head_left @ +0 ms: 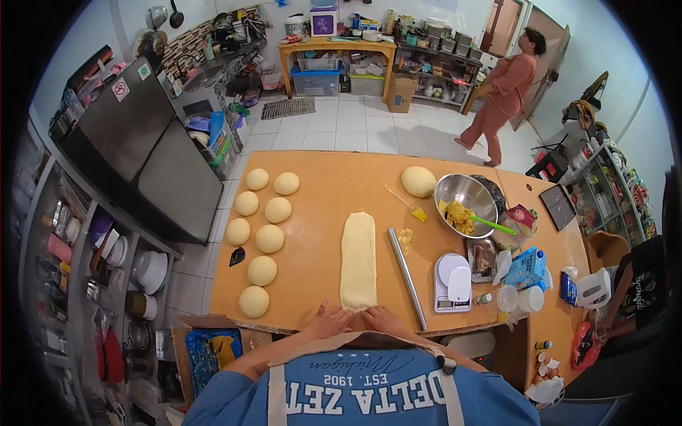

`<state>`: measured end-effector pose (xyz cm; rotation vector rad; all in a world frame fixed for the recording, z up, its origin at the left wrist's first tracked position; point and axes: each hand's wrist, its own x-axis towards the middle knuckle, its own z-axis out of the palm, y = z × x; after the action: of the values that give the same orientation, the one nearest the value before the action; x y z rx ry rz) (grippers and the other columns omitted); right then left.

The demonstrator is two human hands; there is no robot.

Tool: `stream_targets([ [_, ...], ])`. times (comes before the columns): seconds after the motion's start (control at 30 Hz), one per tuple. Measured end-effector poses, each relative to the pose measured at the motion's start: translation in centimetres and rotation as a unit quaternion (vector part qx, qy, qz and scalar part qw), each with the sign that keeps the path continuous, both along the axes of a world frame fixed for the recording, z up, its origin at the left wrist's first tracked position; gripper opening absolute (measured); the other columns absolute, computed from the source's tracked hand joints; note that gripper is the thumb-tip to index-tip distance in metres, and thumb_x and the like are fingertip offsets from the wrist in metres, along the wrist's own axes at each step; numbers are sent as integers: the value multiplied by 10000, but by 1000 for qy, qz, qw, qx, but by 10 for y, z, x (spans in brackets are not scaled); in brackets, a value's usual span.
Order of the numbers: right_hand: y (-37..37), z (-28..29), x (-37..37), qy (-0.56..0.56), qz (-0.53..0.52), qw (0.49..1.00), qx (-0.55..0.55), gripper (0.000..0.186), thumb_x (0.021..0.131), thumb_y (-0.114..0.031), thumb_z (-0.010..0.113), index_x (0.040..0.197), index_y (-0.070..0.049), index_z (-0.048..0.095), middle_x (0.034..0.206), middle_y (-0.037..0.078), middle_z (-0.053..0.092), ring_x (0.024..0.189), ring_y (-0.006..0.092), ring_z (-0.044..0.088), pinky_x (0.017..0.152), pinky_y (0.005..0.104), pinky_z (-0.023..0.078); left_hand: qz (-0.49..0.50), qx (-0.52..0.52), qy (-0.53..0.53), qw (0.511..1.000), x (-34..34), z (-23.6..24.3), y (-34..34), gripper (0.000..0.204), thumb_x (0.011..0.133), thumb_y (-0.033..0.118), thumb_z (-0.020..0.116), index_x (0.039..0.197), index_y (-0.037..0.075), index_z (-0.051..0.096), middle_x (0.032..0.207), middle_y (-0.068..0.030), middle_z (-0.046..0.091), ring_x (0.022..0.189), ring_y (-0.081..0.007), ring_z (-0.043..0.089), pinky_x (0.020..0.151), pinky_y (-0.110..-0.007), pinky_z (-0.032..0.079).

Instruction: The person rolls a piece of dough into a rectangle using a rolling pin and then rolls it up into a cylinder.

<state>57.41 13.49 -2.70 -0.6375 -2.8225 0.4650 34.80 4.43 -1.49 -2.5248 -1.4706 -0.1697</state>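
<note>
A long, flat strip of pale dough (359, 259) lies on the wooden table, its near end at the table's front edge. My left hand (329, 321) rests at the left corner of that end, thumb apart and fingers stretched toward the dough. At the right corner is my right hand (380, 319), its fingers laid out on the dough's edge. Both hands look open, though their undersides are hidden. A metal rolling rod (407, 278) lies right of the strip. To the left sit several round dough balls (270, 238) in two uneven columns.
Back right are a larger dough ball (418, 182), a brush (408, 204), and a steel bowl (455, 186) with yellow filling and a green-handled spatula. A white kitchen scale (452, 282), cartons and tubs crowd the right side. One person (501, 92) walks beyond the table; another (636, 298) is at right.
</note>
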Motion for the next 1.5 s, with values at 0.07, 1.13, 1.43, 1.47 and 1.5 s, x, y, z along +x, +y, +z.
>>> stream_targets([
  [0.07, -2, 9, 0, -15, 2, 1000, -19, 310, 833, -179, 577, 1106, -38, 619, 1060, 119, 624, 1011, 278, 596, 902, 408, 447, 13, -82, -15, 996, 1, 6, -1, 551, 885, 538, 519, 1299, 177, 559, 1150, 7, 629, 1159, -139, 522, 1094, -590, 94],
  [1.13, 11, -5, 24, 22, -3, 1000, -18, 378, 813, -158, 600, 1146, 20, 596, 1147, 148, 578, 1055, 303, 569, 946, 416, 437, 55, -48, -75, 995, -5, -4, 5, 611, 839, 507, 600, 1341, 169, 520, 1138, 10, 629, 1160, -170, 519, 1072, -549, 145],
  [1.43, 12, 0, 27, -11, -30, 999, 5, 386, 847, -249, 600, 1180, -53, 608, 1152, 94, 584, 1088, 255, 554, 990, 403, 386, 79, -59, -69, 993, -10, -13, 3, 586, 863, 499, 583, 1342, 168, 519, 1155, 7, 630, 1176, -165, 513, 1091, -528, 135],
  [1.47, 13, -1, 28, 1, -42, 999, 21, 374, 849, -255, 600, 1173, -67, 613, 1143, 90, 590, 1085, 252, 555, 986, 400, 387, 84, -71, -77, 991, -9, -14, 4, 584, 863, 496, 583, 1343, 170, 517, 1182, 10, 622, 1191, -163, 505, 1094, -526, 134],
  [1.5, 15, -1, 28, 1, -42, 999, 21, 374, 849, -255, 600, 1173, -67, 613, 1143, 90, 590, 1085, 252, 555, 986, 400, 387, 84, -71, -76, 991, -10, -14, 6, 584, 863, 496, 583, 1343, 170, 517, 1182, 10, 622, 1191, -163, 505, 1094, -526, 134],
])
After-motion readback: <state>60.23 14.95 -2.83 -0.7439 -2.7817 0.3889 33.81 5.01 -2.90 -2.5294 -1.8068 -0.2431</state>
